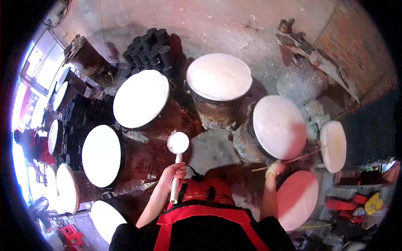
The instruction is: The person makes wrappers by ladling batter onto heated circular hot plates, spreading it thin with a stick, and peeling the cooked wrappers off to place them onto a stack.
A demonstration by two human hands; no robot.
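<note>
We observe the left hand (172,170) closed round the handle of a white ladle (178,143), cup outward, before the red apron (205,214). The right hand (275,167), near a white-topped barrel (279,125), grips a thin stick (260,169).

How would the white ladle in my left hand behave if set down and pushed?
The ladle is probably stiff: its tubular handle looks straight. That round handle may roll, though the wide head would likely check it. It may feel head-heavy, with that head at one end.
</note>
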